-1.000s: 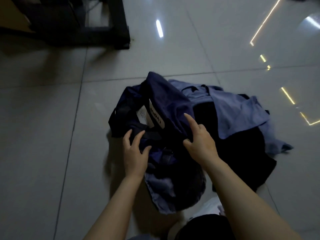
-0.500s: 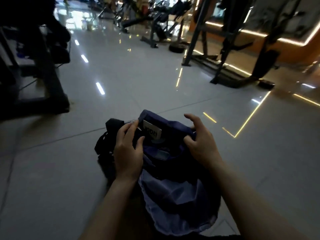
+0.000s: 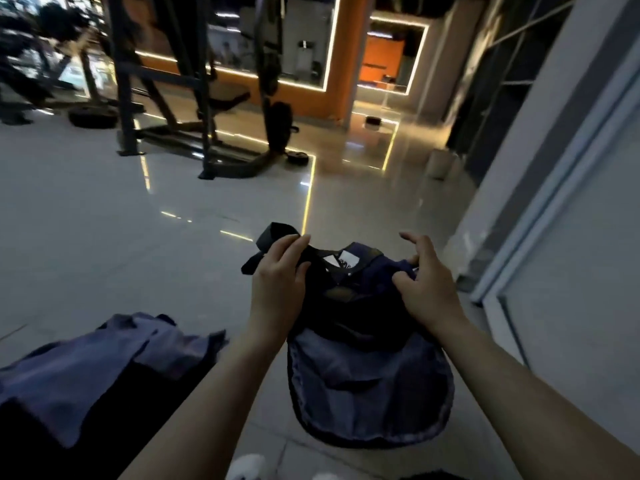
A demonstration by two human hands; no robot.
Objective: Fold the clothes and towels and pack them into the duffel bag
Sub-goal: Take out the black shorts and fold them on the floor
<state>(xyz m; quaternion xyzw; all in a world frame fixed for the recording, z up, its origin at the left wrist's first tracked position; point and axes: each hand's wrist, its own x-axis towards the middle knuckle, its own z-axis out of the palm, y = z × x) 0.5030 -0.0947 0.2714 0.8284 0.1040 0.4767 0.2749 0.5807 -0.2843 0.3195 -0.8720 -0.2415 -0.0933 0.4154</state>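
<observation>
Held up off the grey tiled floor (image 3: 104, 216): a navy duffel bag (image 3: 367, 372), hanging limp between two bare hands, mouth edge uppermost, its paler blue lining bellying out below. Pinched in the left hand (image 3: 277, 289), fingers curled over and thumb underneath: a dark strap (image 3: 273, 237) at the bag's upper left corner, its loose end sticking out beyond the fingertips. Gripping the opposite side of the bag's top edge, the right hand (image 3: 427, 289), thumb and lower fingers closed on navy cloth, index finger lifted clear and crooked above it. Just between the two hands, sewn inside the bag's rim: a white label (image 3: 341, 263), print too blurred to read. Left of the bag and lower down, well apart from it: a heap of clothes on the floor, a crumpled blue shirt (image 3: 104, 362) lying on top of a black garment (image 3: 31, 441) — possibly trousers, too dark to tell. Right under the bag, at the bottom edge: something white (image 3: 246, 469), perhaps a shoe or sock, mostly cut off. Beyond the bag, across the shiny tiles: a black weight rack (image 3: 166, 81) with a bench, an orange wall (image 3: 341, 64) edged with glowing light strips, their lines mirrored on the floor. To the bag's right: a grey wall with a pale door frame (image 3: 561, 188).
</observation>
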